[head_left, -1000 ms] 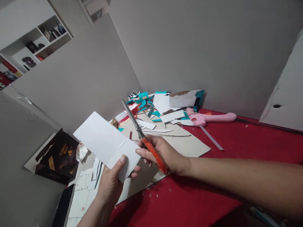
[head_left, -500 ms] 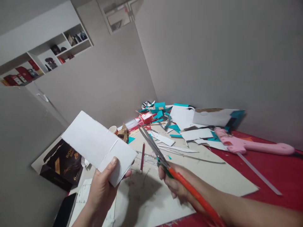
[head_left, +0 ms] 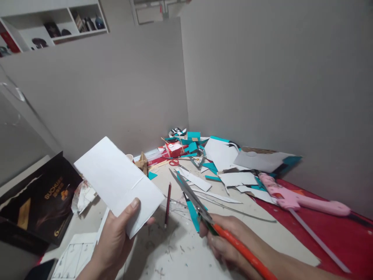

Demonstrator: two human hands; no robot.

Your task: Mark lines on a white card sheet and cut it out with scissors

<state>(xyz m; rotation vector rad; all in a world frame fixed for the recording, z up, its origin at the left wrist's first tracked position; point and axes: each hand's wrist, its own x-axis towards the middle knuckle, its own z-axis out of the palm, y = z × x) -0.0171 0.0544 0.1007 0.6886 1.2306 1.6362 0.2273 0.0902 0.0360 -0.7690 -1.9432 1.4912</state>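
Note:
My left hand (head_left: 116,237) grips a white rectangular piece of cardboard (head_left: 119,175), thumb on its face and fingers behind. A crease line crosses the piece near its lower right end. My right hand (head_left: 224,237) is closed around a pair of scissors (head_left: 201,212) with an orange handle, blades pointing up and left, apart from the cardboard. A narrow teal strip (head_left: 190,214) shows just behind the blades near my right fingertips; whether the fingers touch it I cannot tell. On the table between the hands lies a dark red pencil (head_left: 168,206).
Teal and white cardboard scraps (head_left: 237,179) pile along the back of the table. A pink glue gun (head_left: 305,202) with a glue stick lies at right on red cloth (head_left: 314,229). At left stand a black box (head_left: 43,210) and a crumpled wrapper (head_left: 83,198). Small red scissors (head_left: 174,163) lie behind.
The view has turned and levelled, so the wall shelf moved up and left. The teal strip has come into sight behind the scissors. Both hands keep their holds.

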